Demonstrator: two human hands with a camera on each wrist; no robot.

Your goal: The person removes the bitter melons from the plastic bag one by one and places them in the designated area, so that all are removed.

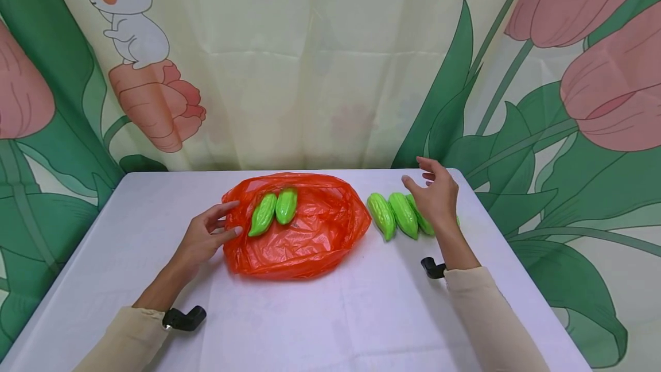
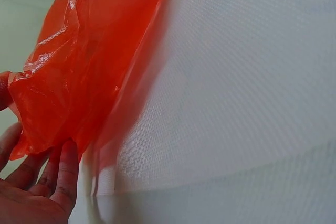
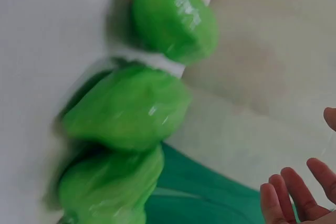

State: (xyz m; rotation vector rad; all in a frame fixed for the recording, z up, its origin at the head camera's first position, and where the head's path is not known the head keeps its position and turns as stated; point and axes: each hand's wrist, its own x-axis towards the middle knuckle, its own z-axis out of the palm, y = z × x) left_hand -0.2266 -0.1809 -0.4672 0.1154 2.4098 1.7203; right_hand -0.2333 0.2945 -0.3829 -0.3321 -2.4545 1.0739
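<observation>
A red plastic bag (image 1: 310, 248) lies spread with its mouth open upward. Two green bitter gourds (image 1: 263, 214) rest in its left part. At the bag's left rim, my left hand (image 1: 203, 237) holds the film, with the thumb and fingers around the edge; the left wrist view shows the fingers (image 2: 64, 174) against the red film. My right hand (image 1: 438, 197) hovers over the right end of a row of bitter gourds (image 1: 403, 214), fingers apart and holding nothing. It partly hides the row. In the right wrist view, several gourds (image 3: 128, 107) lie apart from that hand.
A white cloth covers the table (image 1: 330, 326), whose far edge meets a printed curtain (image 1: 310, 73) with tulips and a rabbit. A black wrist camera (image 1: 185, 318) is strapped on the left wrist and another (image 1: 432, 268) on the right.
</observation>
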